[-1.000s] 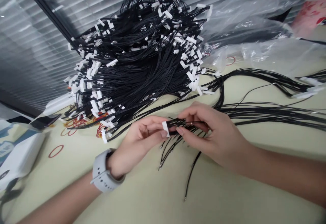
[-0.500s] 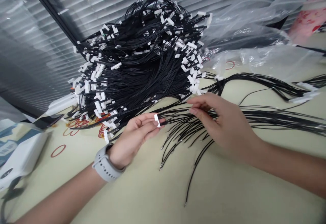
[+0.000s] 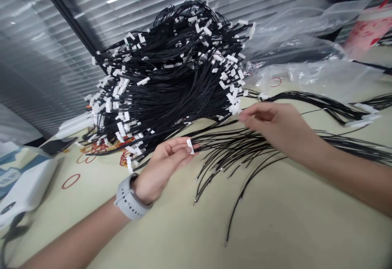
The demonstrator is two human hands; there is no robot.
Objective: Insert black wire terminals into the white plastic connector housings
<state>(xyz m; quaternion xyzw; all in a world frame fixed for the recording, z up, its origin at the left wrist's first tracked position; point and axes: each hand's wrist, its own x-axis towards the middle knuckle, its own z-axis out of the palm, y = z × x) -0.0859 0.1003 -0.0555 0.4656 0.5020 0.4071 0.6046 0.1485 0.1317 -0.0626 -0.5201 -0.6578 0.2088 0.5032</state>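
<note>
My left hand (image 3: 167, 165), with a grey watch band at the wrist, pinches a small white connector (image 3: 190, 146) between thumb and fingers; black wires run from it. Over the loose black wires (image 3: 226, 150) on the table is my right hand (image 3: 275, 124), its thumb and index finger closed near their tips. Whatever sits between those fingertips is too small to make out. The loose wires have bare metal ends fanned toward the front. Behind both hands rises a big pile of black cables (image 3: 180, 85) with white connectors at their ends.
Clear plastic bags (image 3: 318, 73) and a pink patterned cup (image 3: 370, 28) stand at the back right. More bundled cables (image 3: 321, 99) lie at the right. A white device (image 3: 29, 191) and red rubber bands (image 3: 71, 181) are at the left.
My right hand has moved up and to the right, its fingers closer together. My left hand still holds the white connector in nearly the same place. The view has shifted slightly.
</note>
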